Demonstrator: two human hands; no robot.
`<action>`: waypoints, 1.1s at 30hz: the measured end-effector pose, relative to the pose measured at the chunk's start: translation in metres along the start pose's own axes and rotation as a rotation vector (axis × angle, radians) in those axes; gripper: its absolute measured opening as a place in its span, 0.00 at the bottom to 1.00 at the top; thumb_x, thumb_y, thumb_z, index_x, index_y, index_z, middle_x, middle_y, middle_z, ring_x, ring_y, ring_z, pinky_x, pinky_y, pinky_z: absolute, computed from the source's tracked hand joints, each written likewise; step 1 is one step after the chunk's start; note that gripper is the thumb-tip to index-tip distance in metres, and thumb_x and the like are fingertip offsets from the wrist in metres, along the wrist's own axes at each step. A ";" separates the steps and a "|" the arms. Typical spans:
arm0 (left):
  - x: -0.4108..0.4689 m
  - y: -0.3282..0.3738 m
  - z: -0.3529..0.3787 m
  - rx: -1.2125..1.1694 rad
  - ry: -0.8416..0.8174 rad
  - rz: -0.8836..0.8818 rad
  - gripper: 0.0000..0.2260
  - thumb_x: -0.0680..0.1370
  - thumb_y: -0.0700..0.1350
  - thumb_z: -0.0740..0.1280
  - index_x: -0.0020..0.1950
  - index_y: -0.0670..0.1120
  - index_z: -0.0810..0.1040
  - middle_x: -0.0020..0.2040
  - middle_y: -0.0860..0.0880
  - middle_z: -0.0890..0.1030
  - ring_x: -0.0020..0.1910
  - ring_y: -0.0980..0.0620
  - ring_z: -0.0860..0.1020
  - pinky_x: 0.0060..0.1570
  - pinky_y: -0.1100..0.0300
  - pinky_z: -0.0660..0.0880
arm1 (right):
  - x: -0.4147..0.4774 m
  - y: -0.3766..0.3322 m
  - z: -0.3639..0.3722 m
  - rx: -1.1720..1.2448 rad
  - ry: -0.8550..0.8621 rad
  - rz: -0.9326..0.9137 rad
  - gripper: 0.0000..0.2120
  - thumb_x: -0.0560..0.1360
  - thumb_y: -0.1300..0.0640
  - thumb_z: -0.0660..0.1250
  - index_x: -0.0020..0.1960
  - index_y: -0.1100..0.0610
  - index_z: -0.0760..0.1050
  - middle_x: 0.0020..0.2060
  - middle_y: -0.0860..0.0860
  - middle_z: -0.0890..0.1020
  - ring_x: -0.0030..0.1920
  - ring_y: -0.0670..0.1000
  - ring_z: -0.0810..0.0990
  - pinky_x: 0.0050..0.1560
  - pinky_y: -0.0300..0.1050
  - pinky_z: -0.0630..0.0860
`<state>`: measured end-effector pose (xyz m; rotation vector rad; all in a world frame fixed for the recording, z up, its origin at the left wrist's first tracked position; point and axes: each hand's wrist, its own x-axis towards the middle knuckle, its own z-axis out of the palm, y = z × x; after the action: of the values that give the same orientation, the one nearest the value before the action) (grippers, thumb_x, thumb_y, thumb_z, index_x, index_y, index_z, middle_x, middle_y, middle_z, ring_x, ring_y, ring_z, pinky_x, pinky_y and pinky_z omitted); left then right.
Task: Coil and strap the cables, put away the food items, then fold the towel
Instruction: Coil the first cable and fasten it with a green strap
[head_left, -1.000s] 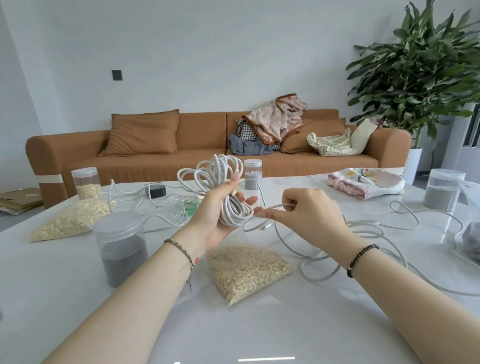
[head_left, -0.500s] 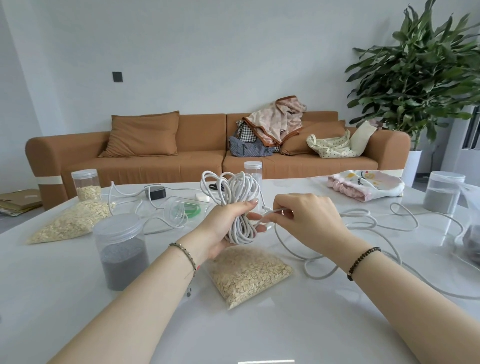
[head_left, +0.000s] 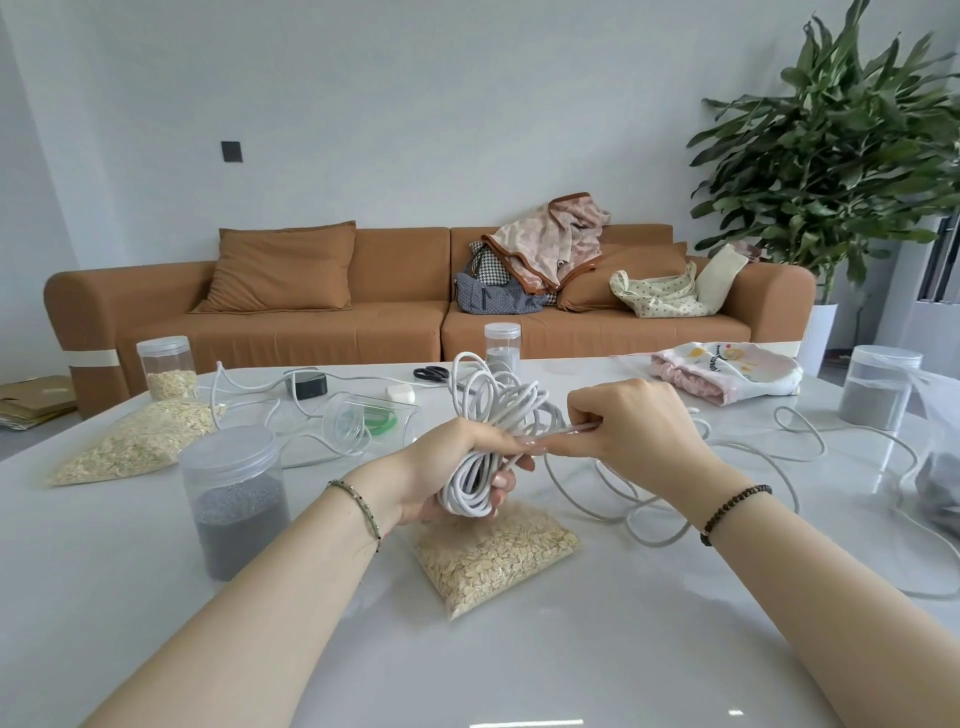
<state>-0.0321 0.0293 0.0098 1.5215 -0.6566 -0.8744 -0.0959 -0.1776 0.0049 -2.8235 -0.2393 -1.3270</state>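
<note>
My left hand (head_left: 447, 467) grips a coil of white cable (head_left: 493, 415) above the table, its loops sticking up and hanging below my fist. My right hand (head_left: 631, 428) pinches the cable's free strand (head_left: 576, 428) right beside the coil. The loose rest of the cable (head_left: 660, 535) trails in loops over the table to the right. A clear bag of oats (head_left: 491, 556) lies just under my left hand. A second bag of oats (head_left: 140, 441) lies at the left. A pink and white towel (head_left: 727, 374) lies bunched at the far right of the table.
A lidded jar of grey grains (head_left: 236, 499) stands at front left, a jar of oats (head_left: 167, 366) behind it. Further grey-filled jars (head_left: 878, 387) (head_left: 502, 345), a clear tub with green straps (head_left: 371, 418), a black adapter (head_left: 306, 384) and scissors (head_left: 431, 372) sit on the white table (head_left: 519, 665).
My left hand has turned over and dropped with the coil, from palm-up to knuckles-up. My right hand has moved in against the coil, still pinching the strand.
</note>
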 end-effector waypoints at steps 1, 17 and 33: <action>-0.001 0.001 0.000 -0.024 -0.010 0.017 0.13 0.81 0.43 0.63 0.39 0.44 0.81 0.29 0.49 0.69 0.28 0.53 0.69 0.31 0.62 0.70 | 0.000 0.003 0.000 0.017 0.008 -0.001 0.32 0.66 0.23 0.59 0.28 0.52 0.58 0.21 0.48 0.57 0.24 0.52 0.57 0.24 0.40 0.49; -0.003 0.012 0.004 -0.334 0.160 0.537 0.20 0.80 0.40 0.60 0.29 0.49 0.79 0.28 0.50 0.66 0.29 0.52 0.70 0.38 0.58 0.68 | -0.002 0.009 0.009 0.102 -0.374 0.341 0.21 0.76 0.43 0.67 0.32 0.55 0.75 0.23 0.46 0.80 0.29 0.44 0.78 0.30 0.41 0.71; 0.008 -0.001 -0.002 -0.229 0.306 0.387 0.12 0.81 0.42 0.66 0.38 0.49 0.81 0.32 0.50 0.70 0.30 0.53 0.69 0.36 0.60 0.68 | -0.002 0.001 0.020 0.490 -0.107 0.207 0.08 0.76 0.46 0.70 0.44 0.50 0.78 0.33 0.44 0.81 0.35 0.46 0.81 0.41 0.53 0.80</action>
<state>-0.0259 0.0237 0.0073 1.2335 -0.5769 -0.3961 -0.0818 -0.1768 -0.0094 -2.4284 -0.2284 -0.9242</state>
